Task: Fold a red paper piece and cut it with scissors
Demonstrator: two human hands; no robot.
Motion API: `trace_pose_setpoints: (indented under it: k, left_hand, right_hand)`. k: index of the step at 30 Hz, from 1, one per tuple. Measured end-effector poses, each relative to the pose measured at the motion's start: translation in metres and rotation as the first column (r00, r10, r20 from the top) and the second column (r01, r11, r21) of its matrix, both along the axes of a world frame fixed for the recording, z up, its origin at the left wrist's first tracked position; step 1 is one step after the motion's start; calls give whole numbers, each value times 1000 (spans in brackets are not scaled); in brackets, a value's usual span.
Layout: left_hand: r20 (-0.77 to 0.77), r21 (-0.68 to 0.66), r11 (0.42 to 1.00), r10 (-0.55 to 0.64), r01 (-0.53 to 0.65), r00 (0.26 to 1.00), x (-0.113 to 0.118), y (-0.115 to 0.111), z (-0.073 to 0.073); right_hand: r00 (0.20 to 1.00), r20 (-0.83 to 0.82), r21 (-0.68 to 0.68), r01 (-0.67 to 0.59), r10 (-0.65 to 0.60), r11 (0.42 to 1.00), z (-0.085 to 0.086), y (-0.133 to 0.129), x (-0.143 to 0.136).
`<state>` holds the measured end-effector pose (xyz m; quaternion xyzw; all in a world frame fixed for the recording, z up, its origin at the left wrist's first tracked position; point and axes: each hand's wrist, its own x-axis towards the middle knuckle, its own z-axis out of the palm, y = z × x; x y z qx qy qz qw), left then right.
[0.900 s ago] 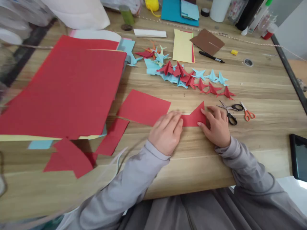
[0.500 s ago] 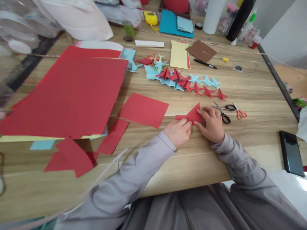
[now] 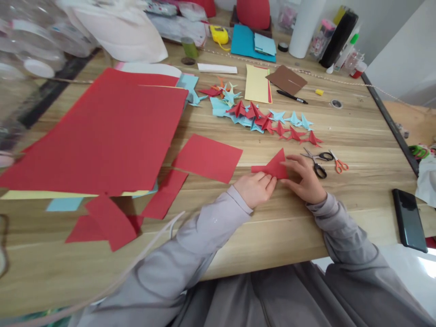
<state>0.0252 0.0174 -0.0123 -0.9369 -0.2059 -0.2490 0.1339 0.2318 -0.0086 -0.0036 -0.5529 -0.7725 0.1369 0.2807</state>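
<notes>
Single head-worn view. Wooden tabletop (image 3: 265,231) is viewed from above its near edge, facing forward and down; grey jacket (image 3: 235,295) is caught nearest, left hand (image 3: 255,188) and right hand (image 3: 304,180) at mid-range, right of centre.

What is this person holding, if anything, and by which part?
A folded red paper piece: the left hand is on its lower edge; the right hand spreads at its right side, grip unclear.

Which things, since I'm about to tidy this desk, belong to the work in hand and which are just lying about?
Likely in the work:
folded red paper, left hand on it, right hand at its edge
red sheet near the left hand
folded red figures

Seemingly just lying about:
black phone
yellow tape measure
black pen
</notes>
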Motion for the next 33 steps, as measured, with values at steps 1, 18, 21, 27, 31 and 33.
trace_pose_setpoints:
  k: [1,18,21,27,31,33]
  left_hand:
    - [33,9,1000,3,-3,999,0,1,1]
    - [422,-902,335,546,273,724,-9,-6,23]
    - [401,-915,269,511,302,760,-9,-5,20]
    - [369,-926,219,344,308,864,-15,-2,22]
    - [305,-927,293,232,233,924,-17,-2,24]
    - [290,-925,310,198,221,936,-17,-2,26]
  right_hand:
    - [999,42,17,-25,25,1000,0,1,-4]
    - [867,-497,-183,-79,-23,980,22,-6,-48]
    - [862,-503,-223,-57,-64,973,16,-8,-45]
    - [849,-523,-320,-107,-81,942,18,-10,-41]
    - [849,-524,-384,-170,-63,908,21,-11,-41]
    - [836,-541,-422,-177,-90,889,22,-11,-40]
